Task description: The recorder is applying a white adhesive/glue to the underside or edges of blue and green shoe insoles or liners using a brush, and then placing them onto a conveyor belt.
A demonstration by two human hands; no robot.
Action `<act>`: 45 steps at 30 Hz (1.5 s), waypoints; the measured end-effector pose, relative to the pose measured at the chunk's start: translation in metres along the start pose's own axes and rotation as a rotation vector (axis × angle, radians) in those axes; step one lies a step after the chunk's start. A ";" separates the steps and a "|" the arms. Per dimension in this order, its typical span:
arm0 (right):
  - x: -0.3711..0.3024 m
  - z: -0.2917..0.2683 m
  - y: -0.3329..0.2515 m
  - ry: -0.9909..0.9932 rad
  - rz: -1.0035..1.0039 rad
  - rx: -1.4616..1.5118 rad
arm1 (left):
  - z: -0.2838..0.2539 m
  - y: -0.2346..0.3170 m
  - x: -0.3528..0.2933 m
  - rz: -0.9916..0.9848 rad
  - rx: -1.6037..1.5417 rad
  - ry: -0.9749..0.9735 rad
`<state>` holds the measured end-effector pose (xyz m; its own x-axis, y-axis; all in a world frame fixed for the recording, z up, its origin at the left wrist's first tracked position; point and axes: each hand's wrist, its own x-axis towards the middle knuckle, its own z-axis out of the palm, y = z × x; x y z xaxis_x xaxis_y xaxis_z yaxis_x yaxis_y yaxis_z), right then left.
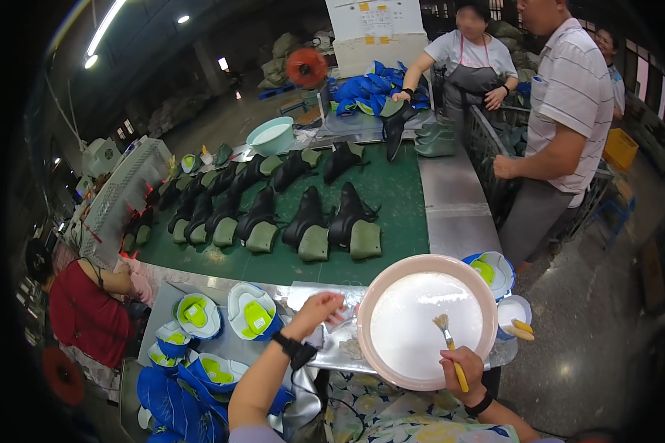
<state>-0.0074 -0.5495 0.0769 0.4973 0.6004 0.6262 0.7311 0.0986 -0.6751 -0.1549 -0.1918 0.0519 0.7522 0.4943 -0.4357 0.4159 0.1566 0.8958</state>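
My right hand (465, 378) is closed round the yellow handle of a paintbrush (451, 342). The pale bristles are over a pink basin (367, 319) holding white liquid (414, 314). To the left of this basin, my left hand (322, 310) hovers above the metal table edge, fingers stretched out and slightly blurred, with nothing visible in them. Nearest to it is a blue shoe upper (248, 314) with a white and lime inside. More blue uppers (171, 399) lie piled to its lower left. Another upper (495, 272) sits behind the basin's right side.
Rows of black uppers on green-ended lasts (310, 229) lie on a green conveyor belt (391, 210). A white tub (511, 310) with yellow-handled tools stands right of the basin. Co-workers stand at the far right (576, 111) and back (469, 70); another sits left (89, 317).
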 end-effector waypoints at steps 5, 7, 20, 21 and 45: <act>-0.003 0.003 -0.001 -0.006 0.037 -0.015 | -0.034 0.025 0.134 0.477 0.374 0.441; -0.004 0.004 -0.001 -0.018 0.068 -0.028 | -0.051 0.034 0.188 0.449 0.491 0.594; 0.021 0.007 -0.015 -0.004 0.118 -0.069 | -0.038 0.017 0.268 0.381 0.501 0.686; 0.020 0.005 -0.014 -0.016 0.120 -0.061 | -0.027 0.013 0.270 0.440 0.498 0.684; -0.006 -0.001 0.014 0.056 -0.015 0.056 | 0.017 0.002 -0.029 0.015 -0.236 0.074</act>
<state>-0.0001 -0.5525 0.0643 0.5133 0.5531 0.6562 0.7119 0.1526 -0.6855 -0.1674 -0.2206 0.0651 0.7146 0.5579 -0.4220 0.2671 0.3399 0.9017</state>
